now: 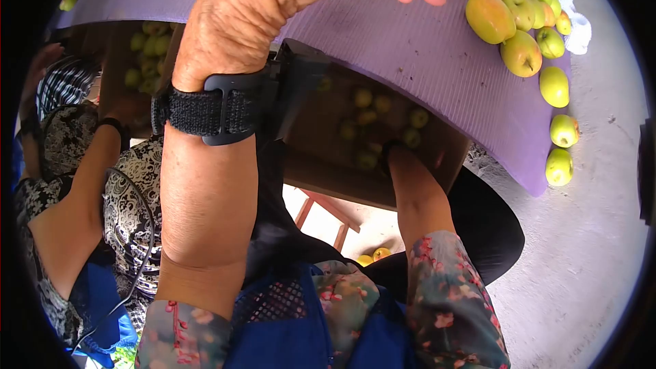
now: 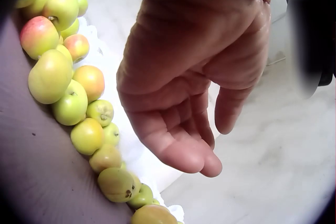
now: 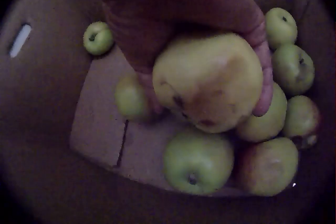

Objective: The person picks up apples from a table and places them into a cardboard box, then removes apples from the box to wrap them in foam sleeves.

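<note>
My right hand (image 3: 189,11) is down inside a cardboard box (image 3: 37,113) and grips a yellow-green apple (image 3: 207,82) with brown blemished patches. Around it on the box bottom lie several other apples, among them a green apple (image 3: 197,161) just below and a reddish one (image 3: 270,166) to its right. In the head view the box's shade hides most of this hand. My left hand (image 2: 184,71) hangs loosely curled over the table's far side, holding nothing, beside a row of yellow-green apples (image 2: 86,136) along the cloth edge.
A purple ribbed cover (image 1: 410,61) lies on the table, with apples (image 1: 490,19) lined along its right edge. Another person's arm (image 1: 89,191) reaches toward a second box of apples (image 1: 152,44) at left. Two apples (image 1: 380,253) lie on the ground below a wooden stool (image 1: 331,208).
</note>
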The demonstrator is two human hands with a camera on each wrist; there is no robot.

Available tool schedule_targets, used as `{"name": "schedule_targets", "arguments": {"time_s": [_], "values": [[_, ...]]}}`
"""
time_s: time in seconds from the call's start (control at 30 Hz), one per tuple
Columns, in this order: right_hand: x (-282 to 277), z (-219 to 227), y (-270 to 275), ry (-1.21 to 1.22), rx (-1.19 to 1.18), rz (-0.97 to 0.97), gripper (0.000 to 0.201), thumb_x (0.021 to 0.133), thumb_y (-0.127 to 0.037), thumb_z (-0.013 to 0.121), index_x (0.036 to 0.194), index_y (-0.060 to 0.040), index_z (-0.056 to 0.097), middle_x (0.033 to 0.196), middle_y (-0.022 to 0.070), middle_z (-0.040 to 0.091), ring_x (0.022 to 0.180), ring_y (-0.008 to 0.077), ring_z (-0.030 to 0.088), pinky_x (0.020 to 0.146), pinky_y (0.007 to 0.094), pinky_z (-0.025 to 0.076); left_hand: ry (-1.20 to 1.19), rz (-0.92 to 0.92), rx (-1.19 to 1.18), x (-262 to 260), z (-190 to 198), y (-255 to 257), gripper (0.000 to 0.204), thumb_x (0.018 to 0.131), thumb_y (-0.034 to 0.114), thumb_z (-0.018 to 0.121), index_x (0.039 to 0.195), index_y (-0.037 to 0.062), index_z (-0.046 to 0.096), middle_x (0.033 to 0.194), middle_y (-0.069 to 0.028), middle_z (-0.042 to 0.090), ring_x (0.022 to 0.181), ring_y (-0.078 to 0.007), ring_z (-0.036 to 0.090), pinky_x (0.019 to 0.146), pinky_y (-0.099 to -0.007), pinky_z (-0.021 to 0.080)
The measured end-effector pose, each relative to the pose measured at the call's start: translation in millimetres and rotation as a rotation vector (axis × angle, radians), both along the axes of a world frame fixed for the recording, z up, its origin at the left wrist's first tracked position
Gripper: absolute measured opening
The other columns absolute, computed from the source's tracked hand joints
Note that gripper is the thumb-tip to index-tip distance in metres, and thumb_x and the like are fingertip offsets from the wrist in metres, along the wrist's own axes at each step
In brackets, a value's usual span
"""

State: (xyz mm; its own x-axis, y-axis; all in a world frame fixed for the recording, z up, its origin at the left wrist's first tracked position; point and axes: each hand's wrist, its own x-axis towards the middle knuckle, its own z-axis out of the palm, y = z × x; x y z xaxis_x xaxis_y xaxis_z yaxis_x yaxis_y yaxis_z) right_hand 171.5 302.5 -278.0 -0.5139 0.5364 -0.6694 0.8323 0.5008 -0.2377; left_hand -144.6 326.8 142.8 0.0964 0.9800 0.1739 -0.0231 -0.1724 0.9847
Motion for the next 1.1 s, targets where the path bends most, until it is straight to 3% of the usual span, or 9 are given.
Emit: {"name": "schedule_targets", "arguments": {"time_s": [0.17,0.33,0.53,0.77,1.1], "values": [[3,2,-6,0.024,-0.048,-0.011,0.037,0.094,-0.035,0.051,0.115,-0.0080,0.064,0.111,0.0114,0.066,0.100,0.0295,0.063,0.088,0.0482,0.049,0.015,0.055,-0.006,3,3,-1,0.025,0.096,0.020,0.057,0.104,-0.0012,0.068,0.080,-0.0050,0.069,0.066,-0.0102,0.066,0.060,-0.0207,0.054],[5,-3,-10,0.040,-0.046,-0.028,0.036,0.094,-0.035,0.051,0.115,-0.0080,0.064,0.111,0.0119,0.066,0.100,0.0296,0.063,0.087,0.0482,0.049,-0.018,-0.020,0.035,0,0,6,0.024,0.098,0.019,0.056,0.106,-0.0011,0.067,0.080,-0.0059,0.071,0.065,-0.0098,0.066,0.059,-0.0194,0.054],[4,-11,-6,0.062,-0.042,-0.048,0.036,0.094,-0.034,0.052,0.114,-0.0080,0.064,0.111,0.0125,0.066,0.100,0.0298,0.063,0.087,0.0482,0.049,0.066,0.094,0.088,8,-7,5,0.026,0.099,0.021,0.055,0.108,0.0002,0.067,0.081,-0.0063,0.071,0.065,-0.0103,0.067,0.059,-0.0205,0.054],[1,-5,1,0.101,-0.078,-0.071,0.036,0.093,-0.034,0.052,0.114,-0.0079,0.065,0.111,0.0131,0.066,0.099,0.0300,0.063,0.086,0.0482,0.049,0.035,0.129,-0.075,7,13,1,0.028,0.100,0.024,0.054,0.109,0.0018,0.068,0.082,-0.0070,0.071,0.066,-0.0117,0.067,0.059,-0.0221,0.054],[-33,-2,-47,0.079,-0.082,0.068,0.035,0.092,-0.033,0.052,0.113,-0.0078,0.065,0.111,0.0141,0.066,0.099,0.0303,0.063,0.086,0.0482,0.049,0.096,0.137,-0.008,7,5,3,0.027,0.100,0.023,0.054,0.108,0.0018,0.068,0.081,-0.0069,0.070,0.065,-0.0121,0.067,0.059,-0.0219,0.053]]}}
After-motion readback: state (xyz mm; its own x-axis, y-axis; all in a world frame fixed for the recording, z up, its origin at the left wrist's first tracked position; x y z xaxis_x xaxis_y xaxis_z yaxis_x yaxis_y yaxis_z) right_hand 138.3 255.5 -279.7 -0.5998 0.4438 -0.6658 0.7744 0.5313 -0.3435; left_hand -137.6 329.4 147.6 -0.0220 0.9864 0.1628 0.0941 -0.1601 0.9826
